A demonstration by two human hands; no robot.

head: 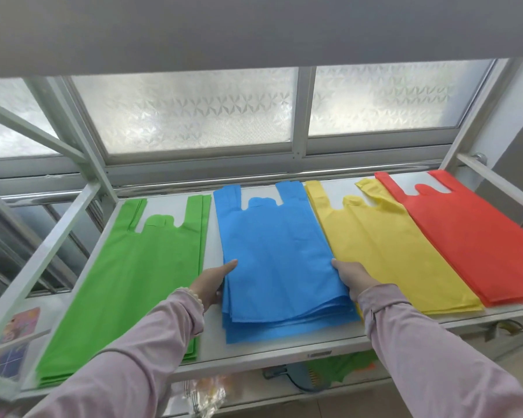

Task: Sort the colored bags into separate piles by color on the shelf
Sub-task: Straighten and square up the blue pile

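Four flat piles of bags lie side by side on the white shelf (254, 356): green (133, 276) at the left, then blue (275, 254), yellow (387, 251) and red (477, 239) at the right. My left hand (213, 282) grips the left edge of the blue pile, thumb on top. My right hand (352, 277) grips the blue pile's right edge, thumb on top, where it meets the yellow pile. The blue bags near the front edge are slightly fanned out.
A frosted window (194, 113) stands behind the shelf. White metal frame posts (40, 251) flank it left and right, and an upper shelf (254, 28) hangs overhead. Below are more bags (344, 366) and a clear packet (206, 393). Colourful boxes (12, 342) sit at the lower left.
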